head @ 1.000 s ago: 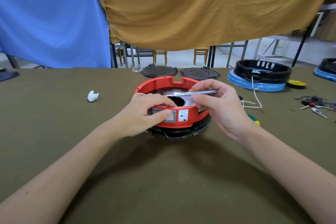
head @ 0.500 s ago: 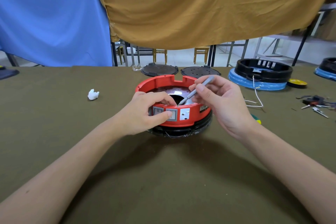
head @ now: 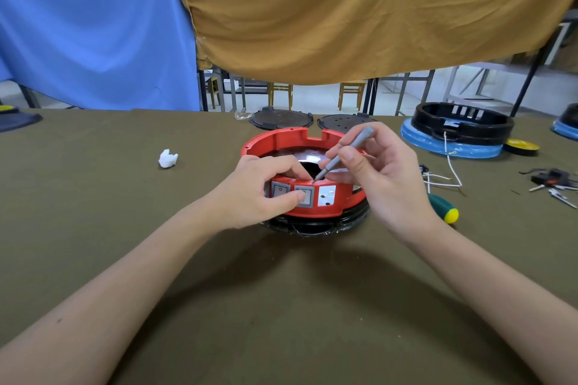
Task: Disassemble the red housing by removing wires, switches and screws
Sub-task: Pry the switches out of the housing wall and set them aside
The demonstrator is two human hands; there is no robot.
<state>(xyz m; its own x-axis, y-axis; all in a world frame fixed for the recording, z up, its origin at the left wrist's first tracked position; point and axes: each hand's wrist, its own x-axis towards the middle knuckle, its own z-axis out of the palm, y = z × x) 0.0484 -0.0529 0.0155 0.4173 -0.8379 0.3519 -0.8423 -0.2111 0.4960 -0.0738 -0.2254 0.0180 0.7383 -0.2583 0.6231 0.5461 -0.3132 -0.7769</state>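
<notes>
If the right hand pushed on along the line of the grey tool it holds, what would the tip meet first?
Probably the red housing, at its near rim just above the right switch. The right hand angles the grey tool there; contact is unclear.

A: Light: bright, even daylight from the open gap behind the drapes point(head: 344, 9).
B: Shadows: soft, under both arms on the worktop point(head: 93, 212).
A: Distortion: wide-angle bowing at edges. Focus: sharp centre, slightly soft far right.
</notes>
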